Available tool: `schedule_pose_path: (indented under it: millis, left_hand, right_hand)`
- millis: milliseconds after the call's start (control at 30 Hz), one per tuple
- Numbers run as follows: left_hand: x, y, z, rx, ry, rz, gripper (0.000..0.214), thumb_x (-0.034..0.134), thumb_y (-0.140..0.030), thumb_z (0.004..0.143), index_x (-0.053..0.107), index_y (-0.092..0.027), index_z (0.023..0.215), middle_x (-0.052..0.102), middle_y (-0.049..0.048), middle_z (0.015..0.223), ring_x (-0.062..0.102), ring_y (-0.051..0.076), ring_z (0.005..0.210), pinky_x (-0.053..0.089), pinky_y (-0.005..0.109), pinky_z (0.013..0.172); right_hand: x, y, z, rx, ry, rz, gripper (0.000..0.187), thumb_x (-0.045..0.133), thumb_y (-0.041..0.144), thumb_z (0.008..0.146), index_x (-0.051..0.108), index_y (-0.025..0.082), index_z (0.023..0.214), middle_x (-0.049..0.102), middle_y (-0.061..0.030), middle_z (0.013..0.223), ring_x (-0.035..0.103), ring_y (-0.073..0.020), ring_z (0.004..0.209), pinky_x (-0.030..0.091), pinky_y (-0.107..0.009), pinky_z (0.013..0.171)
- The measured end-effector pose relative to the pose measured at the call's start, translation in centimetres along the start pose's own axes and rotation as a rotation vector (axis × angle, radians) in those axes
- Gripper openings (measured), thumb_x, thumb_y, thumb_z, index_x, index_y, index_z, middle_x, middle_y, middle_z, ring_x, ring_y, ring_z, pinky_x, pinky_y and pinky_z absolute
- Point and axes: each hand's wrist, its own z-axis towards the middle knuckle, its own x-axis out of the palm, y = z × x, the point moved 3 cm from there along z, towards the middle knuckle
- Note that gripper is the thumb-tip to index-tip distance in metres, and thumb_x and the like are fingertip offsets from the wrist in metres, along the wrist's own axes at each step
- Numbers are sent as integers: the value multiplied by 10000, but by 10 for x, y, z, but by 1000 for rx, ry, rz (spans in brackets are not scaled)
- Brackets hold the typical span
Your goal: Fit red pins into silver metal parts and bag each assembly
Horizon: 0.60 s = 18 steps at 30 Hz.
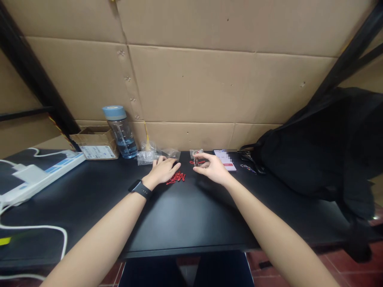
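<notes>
Black desktop [191, 217] bears red cords [176, 177] beside unclenched left hand [162, 172]; right hand [214, 168] pinches trinket [196, 161].

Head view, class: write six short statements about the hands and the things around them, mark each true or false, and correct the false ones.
1. The right hand pinches a small item between thumb and fingers. True.
2. The small red pieces lie nearer to the right hand than to the left hand. False: they lie close beside the left hand.
3. A dark watch is worn on the left wrist. True.
4. The bottle has a red lid. False: its lid is light blue.
5. The black bag is at the left of the picture. False: it is at the right.
6. A cardboard box stands beside the bottle. True.
</notes>
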Motion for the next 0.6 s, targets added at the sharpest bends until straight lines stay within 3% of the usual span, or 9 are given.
schedule_pose_path:
  millis: [133, 233, 400, 600]
  left_hand:
    - [-1, -8, -4, 99, 18, -9, 505, 369, -568, 992, 615, -323, 1358, 618, 109, 1380, 480, 345, 1278, 337, 544, 1061]
    - [2, -10, -5, 131, 21, 1, 468, 389, -546, 996, 688, -298, 1257, 612, 114, 1363, 462, 326, 1324, 322, 550, 1097]
    - [0, -10, -6, 101, 1, 73, 483, 372, -569, 1002, 749, -280, 1092, 387, 86, 1600, 225, 378, 1508, 236, 647, 1141]
    - [-11, -8, -7, 27, -50, 129, 432, 425, -571, 985, 775, -348, 1107, 235, 18, 1676, 56, 420, 1544, 139, 684, 1164]
  right_hand:
    - [-6, -3, 1, 2, -7, 49, 481, 774, 272, 769, 658, 210, 1231, 724, -88, 1173, 739, -155, 691, 580, -263, 632]
    - [-12, -3, 1, -3, -30, 57, 484, 771, 265, 771, 658, 210, 1239, 715, -99, 1195, 742, -156, 693, 575, -247, 603]
    - [-16, -1, 2, -3, -47, 69, 485, 772, 262, 764, 660, 208, 1233, 725, -94, 1180, 753, -166, 719, 571, -231, 594]
    - [-16, 2, 1, 2, -43, 59, 477, 769, 270, 765, 664, 206, 1226, 740, -88, 1146, 756, -169, 716, 572, -233, 601]
